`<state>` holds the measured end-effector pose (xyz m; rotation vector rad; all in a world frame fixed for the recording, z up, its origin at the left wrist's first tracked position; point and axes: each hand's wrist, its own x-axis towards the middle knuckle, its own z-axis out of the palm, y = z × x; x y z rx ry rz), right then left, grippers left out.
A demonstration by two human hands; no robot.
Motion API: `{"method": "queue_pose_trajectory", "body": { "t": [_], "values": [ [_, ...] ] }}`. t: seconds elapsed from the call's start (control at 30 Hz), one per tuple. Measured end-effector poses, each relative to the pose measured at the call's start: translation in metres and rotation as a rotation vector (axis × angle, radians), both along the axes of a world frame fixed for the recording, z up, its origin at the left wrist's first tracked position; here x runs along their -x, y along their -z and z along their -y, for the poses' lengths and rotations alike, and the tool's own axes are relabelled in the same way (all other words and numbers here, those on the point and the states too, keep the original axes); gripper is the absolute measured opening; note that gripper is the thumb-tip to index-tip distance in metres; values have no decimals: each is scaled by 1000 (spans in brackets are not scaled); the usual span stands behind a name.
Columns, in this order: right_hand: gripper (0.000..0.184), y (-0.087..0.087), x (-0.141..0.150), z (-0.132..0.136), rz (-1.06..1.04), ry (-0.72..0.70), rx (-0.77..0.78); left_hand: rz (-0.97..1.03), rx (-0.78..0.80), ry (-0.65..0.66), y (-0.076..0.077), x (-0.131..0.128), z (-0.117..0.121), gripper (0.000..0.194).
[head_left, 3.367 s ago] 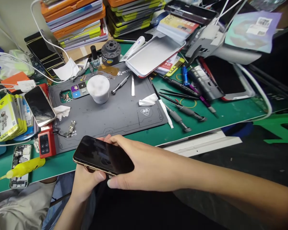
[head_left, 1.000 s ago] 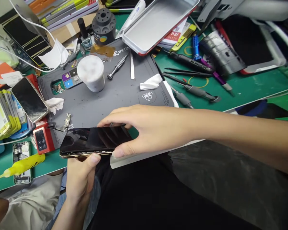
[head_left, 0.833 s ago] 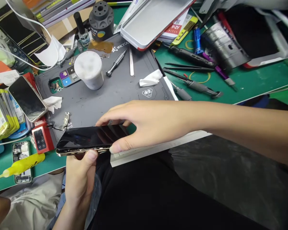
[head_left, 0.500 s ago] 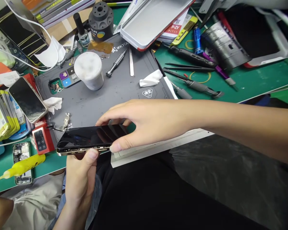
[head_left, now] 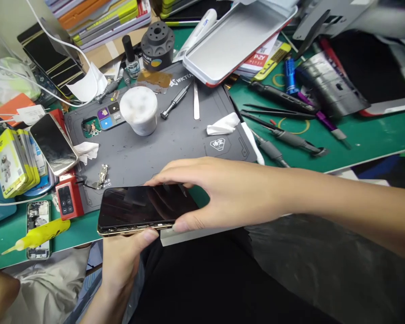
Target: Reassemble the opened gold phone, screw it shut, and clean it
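A black smartphone with a gold frame lies flat, screen up, held over the front edge of the bench. My left hand grips it from below, thumb pressed on its near edge. My right hand clamps its right end, fingers over the far edge and thumb on the near edge. Behind the phone lies the grey repair mat.
On the mat stand a white cup, a screwdriver, a metal spudger and tissue. Tweezers and drivers lie right on the green bench. Another phone, a red device and a yellow syringe sit left.
Both hands have kept their grip on the phone. It has shifted slightly right and tilted so more of the dark screen faces me; the view has moved a little.
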<state>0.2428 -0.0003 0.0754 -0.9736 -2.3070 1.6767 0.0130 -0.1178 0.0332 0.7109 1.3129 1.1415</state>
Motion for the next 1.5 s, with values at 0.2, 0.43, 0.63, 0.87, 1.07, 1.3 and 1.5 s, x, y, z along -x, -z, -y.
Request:
{"method": "queue_pose_trajectory", "body": {
  "t": [0.2,0.43,0.63,0.87,1.07,1.3,1.5],
  "values": [
    [71,7,-2,5,2,23,23,-4,14,28,1,2,2,51],
    [70,8,-3,7,-29,13,-3,-19,47,39,7,8,9,54],
    [68,8,-3,8,-50,-14,-55,-47,72,-9,0,3,9,60],
    [69,7,-2,9,-59,-22,-80,-57,126,-103,-18,-9,4,67],
    [69,7,-4,11,-60,-29,-95,-49,119,-109,-20,-11,2,76],
    [67,5,-3,13,-80,-28,-119,-73,145,-88,-21,-9,4,88],
    [66,3,-3,15,-86,-44,-154,-90,131,-66,-20,-5,6,86]
  ]
}}
